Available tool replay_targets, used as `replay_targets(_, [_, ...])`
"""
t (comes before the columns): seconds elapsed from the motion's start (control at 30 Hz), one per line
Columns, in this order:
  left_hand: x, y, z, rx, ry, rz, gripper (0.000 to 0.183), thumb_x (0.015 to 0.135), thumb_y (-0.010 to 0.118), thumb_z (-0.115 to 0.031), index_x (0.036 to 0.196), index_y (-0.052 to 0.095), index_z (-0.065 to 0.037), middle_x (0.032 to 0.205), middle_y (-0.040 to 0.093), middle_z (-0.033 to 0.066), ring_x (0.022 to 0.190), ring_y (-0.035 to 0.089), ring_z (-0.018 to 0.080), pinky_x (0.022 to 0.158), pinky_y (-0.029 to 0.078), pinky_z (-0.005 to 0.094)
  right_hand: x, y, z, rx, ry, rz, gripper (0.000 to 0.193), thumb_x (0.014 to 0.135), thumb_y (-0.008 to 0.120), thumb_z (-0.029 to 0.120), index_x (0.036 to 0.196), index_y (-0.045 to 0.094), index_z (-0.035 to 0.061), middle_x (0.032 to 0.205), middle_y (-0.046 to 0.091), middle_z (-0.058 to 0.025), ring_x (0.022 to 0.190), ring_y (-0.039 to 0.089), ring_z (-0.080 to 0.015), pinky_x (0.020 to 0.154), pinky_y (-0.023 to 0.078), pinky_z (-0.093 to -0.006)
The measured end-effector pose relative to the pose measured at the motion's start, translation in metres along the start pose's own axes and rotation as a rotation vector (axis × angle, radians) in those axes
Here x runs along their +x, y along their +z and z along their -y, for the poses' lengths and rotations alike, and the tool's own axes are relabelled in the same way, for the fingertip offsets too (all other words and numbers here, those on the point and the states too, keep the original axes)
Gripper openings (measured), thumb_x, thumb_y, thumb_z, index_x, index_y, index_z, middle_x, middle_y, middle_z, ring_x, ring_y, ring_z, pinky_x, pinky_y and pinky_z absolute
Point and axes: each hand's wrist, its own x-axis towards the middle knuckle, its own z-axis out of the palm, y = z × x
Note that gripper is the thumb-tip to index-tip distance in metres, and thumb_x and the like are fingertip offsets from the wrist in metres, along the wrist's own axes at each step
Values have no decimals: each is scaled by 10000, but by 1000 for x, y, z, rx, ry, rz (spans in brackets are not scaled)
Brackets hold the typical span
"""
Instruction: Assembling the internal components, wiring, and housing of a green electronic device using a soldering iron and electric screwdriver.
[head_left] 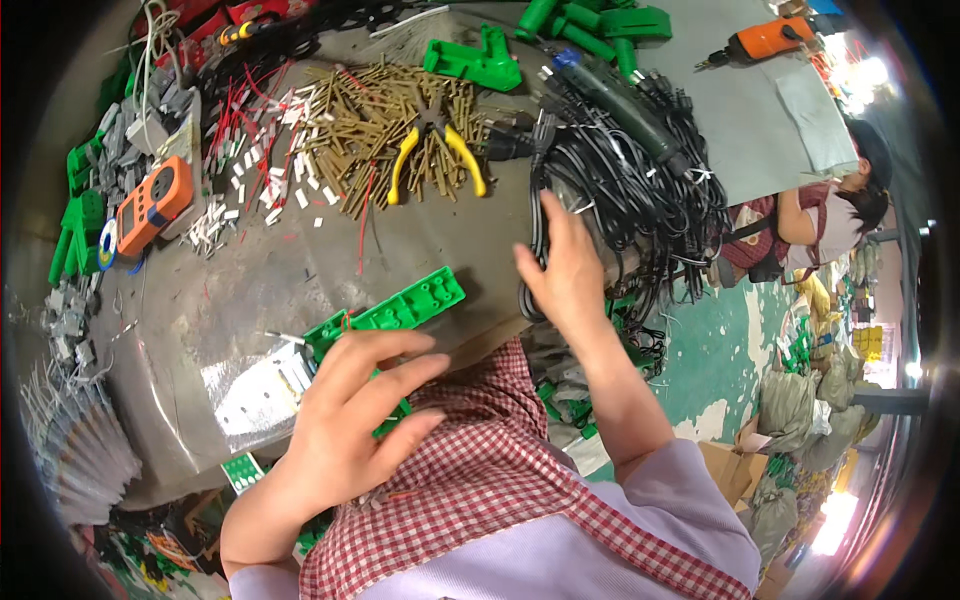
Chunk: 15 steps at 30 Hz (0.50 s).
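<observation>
Left hand [350, 405] fingers spread over ridged green plastic strip [400, 310], right hand [562, 268] gripping glossy black cord bundle [640, 190]

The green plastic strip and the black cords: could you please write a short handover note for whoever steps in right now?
Left hand: fingers spread over the near end of the green plastic strip, resting on it, no closed grip.
Right hand: on the bundle of black power cords at the table's right edge, fingers curled around a few.
Yellow-handled pliers lie untouched on the heap of brass-coloured pins.
Done: no cord has been pulled clear of the bundle.
Left: none is attached to the strip.
</observation>
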Motion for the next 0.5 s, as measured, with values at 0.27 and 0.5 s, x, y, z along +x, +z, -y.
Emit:
replay_targets(0.27, [19, 72, -24, -746, -114, 399, 791, 890, 612, -312, 1457, 152, -7, 1298, 473, 277, 1182, 501, 384, 1009, 388, 405, 40, -111, 62, 1343, 101, 180, 679, 832, 598, 330, 1335, 381, -72, 859, 540, -85, 572, 479, -73, 459, 358, -180])
replay_targets(0.5, [7, 6, -8, 29, -39, 81, 352, 751, 579, -12, 1103, 578, 4, 871, 576, 128, 813, 610, 293, 714, 517, 368, 132, -121, -52, 499, 86, -24, 529, 890, 541, 157, 1353, 380, -42, 1133, 524, -142, 961, 526, -211, 793, 459, -275])
